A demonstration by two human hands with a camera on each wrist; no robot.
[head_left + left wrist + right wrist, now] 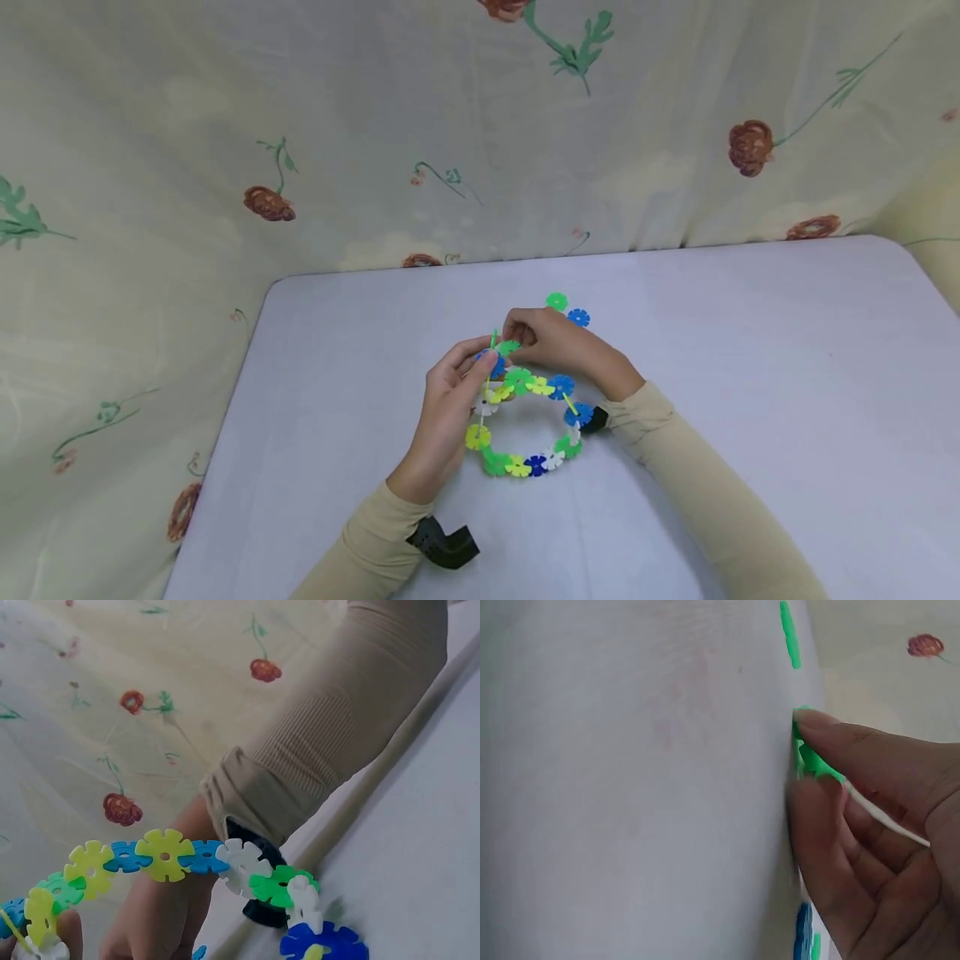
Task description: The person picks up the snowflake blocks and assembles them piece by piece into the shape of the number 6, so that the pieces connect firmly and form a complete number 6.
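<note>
My left hand (pixel 446 400) pinches a blue flower-shaped plastic disc (pixel 495 364) with thumb and fingers. This disc is at the upper left of a ring of interlocking discs (pixel 517 465) coloured green, yellow, blue and white. Part of the ring arches across the left wrist view, where a yellow disc (pixel 165 856) shows its notched rim. Just right of the left fingertips, my right hand (pixel 566 346) pinches a green disc (pixel 509 347). In the right wrist view, thumb and finger close on a green piece (pixel 819 761), partly hidden by the fingers.
Behind the right hand, a loose green disc (pixel 557 302) and a loose blue disc (pixel 578 317) lie on the white-covered table (pixel 360 350). Flower-patterned cloth (pixel 487 125) hangs along the table's far edge. A black wrist mount (pixel 446 546) juts from the left cuff.
</note>
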